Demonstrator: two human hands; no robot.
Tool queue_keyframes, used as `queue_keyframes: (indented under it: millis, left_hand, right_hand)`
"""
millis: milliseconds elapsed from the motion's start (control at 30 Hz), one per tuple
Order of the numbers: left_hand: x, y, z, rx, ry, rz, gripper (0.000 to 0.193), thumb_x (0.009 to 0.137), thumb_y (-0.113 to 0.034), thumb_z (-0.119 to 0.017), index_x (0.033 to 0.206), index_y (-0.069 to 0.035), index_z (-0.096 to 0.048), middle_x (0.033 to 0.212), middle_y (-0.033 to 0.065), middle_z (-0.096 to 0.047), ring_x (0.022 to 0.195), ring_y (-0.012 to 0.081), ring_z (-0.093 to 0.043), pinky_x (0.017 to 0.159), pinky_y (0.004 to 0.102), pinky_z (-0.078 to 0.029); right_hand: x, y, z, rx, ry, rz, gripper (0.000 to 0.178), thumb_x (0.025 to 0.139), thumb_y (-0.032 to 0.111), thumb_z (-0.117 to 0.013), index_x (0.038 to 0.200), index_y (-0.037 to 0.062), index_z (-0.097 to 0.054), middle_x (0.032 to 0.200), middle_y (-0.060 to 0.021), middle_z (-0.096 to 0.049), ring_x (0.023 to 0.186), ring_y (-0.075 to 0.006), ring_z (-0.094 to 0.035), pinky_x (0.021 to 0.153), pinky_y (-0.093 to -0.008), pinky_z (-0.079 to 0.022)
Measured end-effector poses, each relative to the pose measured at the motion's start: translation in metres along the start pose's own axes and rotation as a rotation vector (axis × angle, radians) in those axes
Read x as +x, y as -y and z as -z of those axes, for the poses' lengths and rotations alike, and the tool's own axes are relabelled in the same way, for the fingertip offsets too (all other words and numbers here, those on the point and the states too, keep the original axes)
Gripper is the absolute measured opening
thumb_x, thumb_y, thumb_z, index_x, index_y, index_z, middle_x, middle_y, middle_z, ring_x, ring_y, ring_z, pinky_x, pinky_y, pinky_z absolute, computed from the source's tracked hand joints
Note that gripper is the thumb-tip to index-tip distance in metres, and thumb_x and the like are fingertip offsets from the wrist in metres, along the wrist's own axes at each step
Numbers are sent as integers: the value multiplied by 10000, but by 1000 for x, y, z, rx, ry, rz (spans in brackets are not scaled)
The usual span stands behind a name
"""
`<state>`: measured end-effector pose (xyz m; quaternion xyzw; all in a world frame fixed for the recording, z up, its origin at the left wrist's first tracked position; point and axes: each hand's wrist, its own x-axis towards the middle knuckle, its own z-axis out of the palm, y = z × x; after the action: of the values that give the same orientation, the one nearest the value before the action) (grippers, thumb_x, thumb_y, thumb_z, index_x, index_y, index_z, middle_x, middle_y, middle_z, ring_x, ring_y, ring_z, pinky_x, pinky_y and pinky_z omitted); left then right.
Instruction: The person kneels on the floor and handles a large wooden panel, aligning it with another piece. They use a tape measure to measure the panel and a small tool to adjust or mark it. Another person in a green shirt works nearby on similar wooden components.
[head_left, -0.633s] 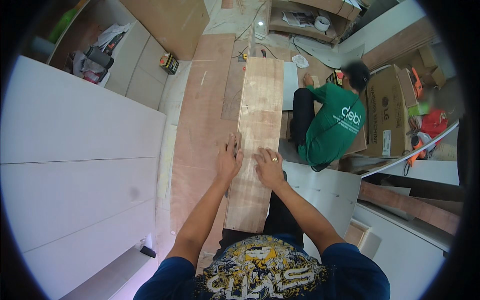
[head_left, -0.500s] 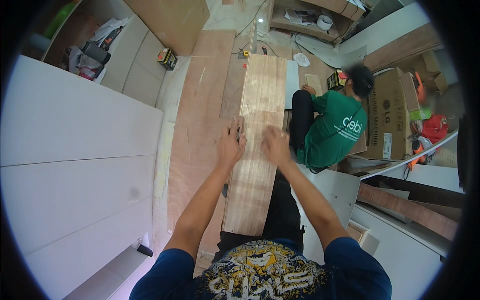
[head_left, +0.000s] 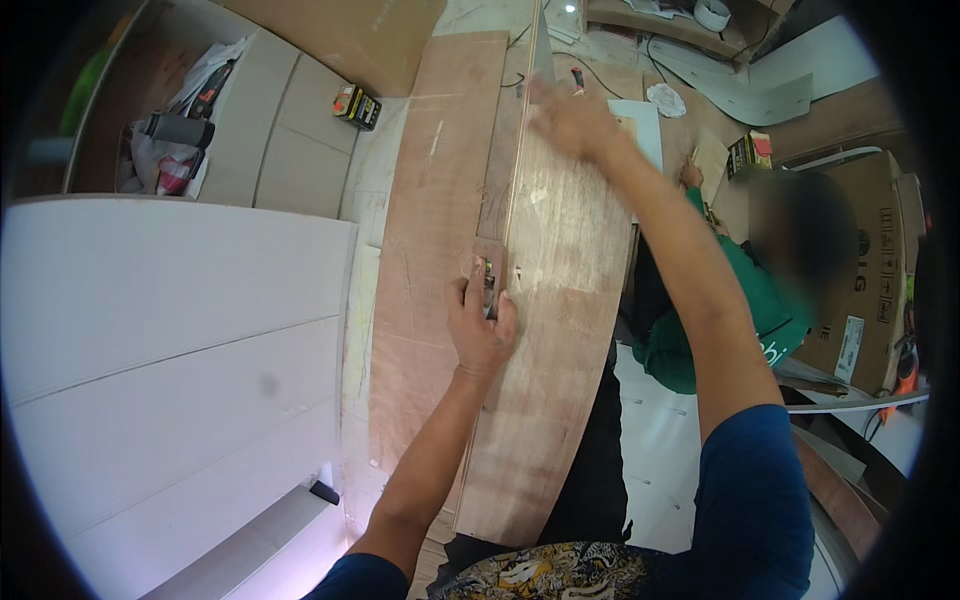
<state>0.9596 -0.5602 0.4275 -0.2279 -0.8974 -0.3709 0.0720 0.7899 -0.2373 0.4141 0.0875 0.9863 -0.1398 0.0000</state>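
A long pale wooden panel (head_left: 565, 300) stretches away from my lap. My left hand (head_left: 478, 330) is wrapped round a small hand plane (head_left: 488, 252) with a wooden body and a metal part in its middle. The plane lies at the panel's left edge, about halfway along. Farther off, my right hand (head_left: 578, 122) reaches over the far part of the panel, near its left edge. Its fingers are smeared by motion, so whether it touches the wood or holds anything does not show.
A person in a green shirt (head_left: 675, 345) crouches close on the right, beside a large cardboard box (head_left: 865, 260). White cabinet fronts (head_left: 180, 300) stand on the left. A brown wooden sheet (head_left: 430, 200) lies on the floor; a small black-and-yellow box (head_left: 357, 107) sits by the cabinet.
My right hand has moved forward from the panel's middle to its far part. The left hand stays on the plane at the left edge. The view has shifted, and the crouching person appears farther right.
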Motion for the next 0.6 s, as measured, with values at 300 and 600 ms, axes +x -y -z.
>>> queue_keyframes:
  millis: [300, 600]
  left_hand:
    - [21, -9, -8, -12, 33, 53, 556, 884, -122, -732, 1401, 28, -590, 1033, 149, -535, 903, 251, -569, 766, 354, -498]
    - [91, -16, -28, 196, 180, 56, 546, 888, -166, -751, 1405, -30, -638, 865, 83, -515, 706, 178, -528, 633, 314, -474]
  right_hand:
    - [-34, 7, -3, 119, -387, -325, 350, 969, 301, -525, 1048, 55, -762, 1076, -145, -750, 1045, -344, -671, 987, -498, -399]
    - [-28, 9, -13, 110, -489, -346, 301, 954, 250, -551, 940, 55, -781, 957, -130, -745, 985, -298, -651, 967, -444, -363]
